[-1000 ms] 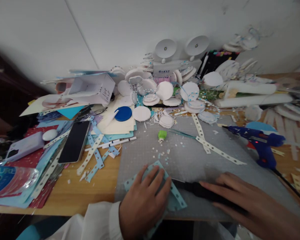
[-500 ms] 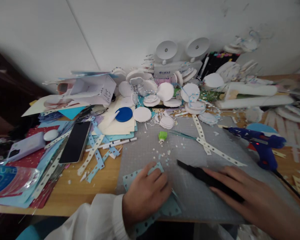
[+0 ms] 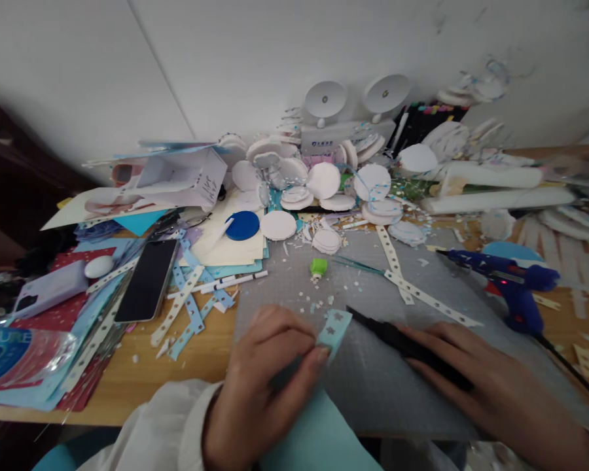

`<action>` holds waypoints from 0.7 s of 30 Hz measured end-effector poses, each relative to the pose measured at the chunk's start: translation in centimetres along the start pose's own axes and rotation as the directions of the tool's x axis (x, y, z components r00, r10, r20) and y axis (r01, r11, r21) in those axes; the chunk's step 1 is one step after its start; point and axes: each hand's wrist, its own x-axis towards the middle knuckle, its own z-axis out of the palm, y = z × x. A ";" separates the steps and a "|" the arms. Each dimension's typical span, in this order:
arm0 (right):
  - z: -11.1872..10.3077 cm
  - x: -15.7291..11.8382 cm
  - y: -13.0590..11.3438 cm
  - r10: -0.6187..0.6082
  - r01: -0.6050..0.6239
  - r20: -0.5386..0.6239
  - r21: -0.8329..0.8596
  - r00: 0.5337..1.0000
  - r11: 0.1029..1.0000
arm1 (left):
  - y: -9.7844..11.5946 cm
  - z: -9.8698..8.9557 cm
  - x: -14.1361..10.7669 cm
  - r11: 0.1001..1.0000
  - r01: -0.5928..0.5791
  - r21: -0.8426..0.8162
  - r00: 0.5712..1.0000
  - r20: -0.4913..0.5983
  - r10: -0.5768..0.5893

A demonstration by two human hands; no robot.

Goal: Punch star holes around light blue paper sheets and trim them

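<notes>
My left hand (image 3: pixel 269 386) is closed, pinching a light blue paper (image 3: pixel 324 432) between thumb and fingers. The paper's upper end, with small punched shapes, sticks up past my thumb, and the rest hangs toward the front edge. My right hand (image 3: pixel 481 376) is closed around a black utility knife (image 3: pixel 392 337), which lies low over the grey cutting mat (image 3: pixel 373 392). Its dark blade points up and left, close to the paper's punched end. A small green craft punch (image 3: pixel 318 267) stands on the mat beyond both hands, with tiny paper bits around it.
Blue tweezers (image 3: pixel 358 264) and punched cream strips (image 3: pixel 436 307) lie on the mat. A blue glue gun (image 3: pixel 515 281) with a lit red light stands right. A phone (image 3: pixel 147 281) and blue strips (image 3: pixel 191 320) lie left. White discs (image 3: pixel 324 180) crowd the back.
My left hand has turned over and lifted the light blue paper off the mat, its punched end now raised near the blade. My right hand and the knife have barely moved.
</notes>
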 end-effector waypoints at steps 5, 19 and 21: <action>-0.4 1.1 0.1 0.044 -0.063 -0.146 -0.129 0.988 0.990 | -0.1 -0.1 0.1 0.978 -0.131 0.162 0.991 -0.007 0.134; 0.8 4.7 -7.3 -0.061 0.138 -0.161 0.531 0.985 0.836 | -4.5 3.1 -3.5 0.762 -0.228 0.606 0.964 0.250 0.089; 0.8 4.6 -6.9 -0.003 0.106 -0.183 0.558 0.983 0.823 | -4.8 3.0 -4.3 0.693 -0.183 0.697 0.962 0.272 -0.018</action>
